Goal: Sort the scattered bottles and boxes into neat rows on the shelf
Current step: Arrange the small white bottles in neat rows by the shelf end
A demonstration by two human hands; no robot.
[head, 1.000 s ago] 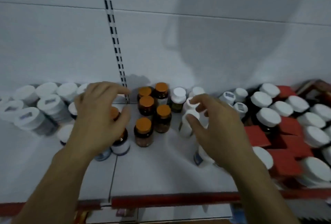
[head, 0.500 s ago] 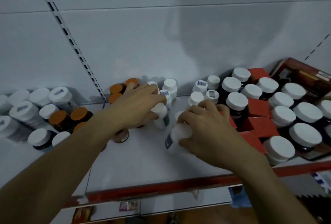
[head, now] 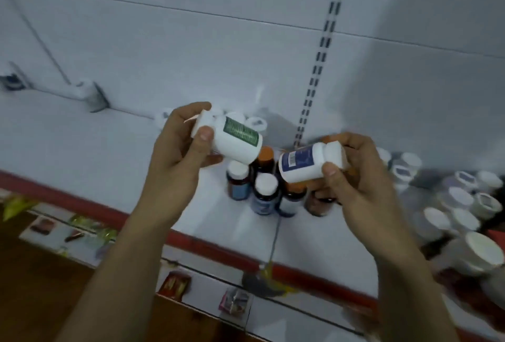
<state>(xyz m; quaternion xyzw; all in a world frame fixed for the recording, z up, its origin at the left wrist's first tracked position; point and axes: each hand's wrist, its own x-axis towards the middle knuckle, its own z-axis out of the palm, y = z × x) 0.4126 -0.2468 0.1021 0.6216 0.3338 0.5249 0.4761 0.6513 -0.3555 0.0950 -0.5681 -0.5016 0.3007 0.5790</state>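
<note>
I'm lifting both picks clear of the shelf (head: 82, 150) now, no longer rummaging there: left grip (head: 175, 156) is clasping the green-labelled white bottle (head: 232, 139) at centre frame, right grip (head: 355, 177) is clasping the blue-labelled white bottle (head: 306, 162) beside it, both tilted, awaiting rows.

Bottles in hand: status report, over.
Left hand grips green-label bottle. Right hand grips blue-label bottle. Both tilted above shelf. Dark bottles clustered beneath.

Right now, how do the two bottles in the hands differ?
The left-hand bottle has a green label; the right-hand bottle has a blue one with a barcode. The left-hand bottle's cap points up-left, the right-hand bottle's points right. Both are white, white-capped, held tilted above the shelf.
</note>
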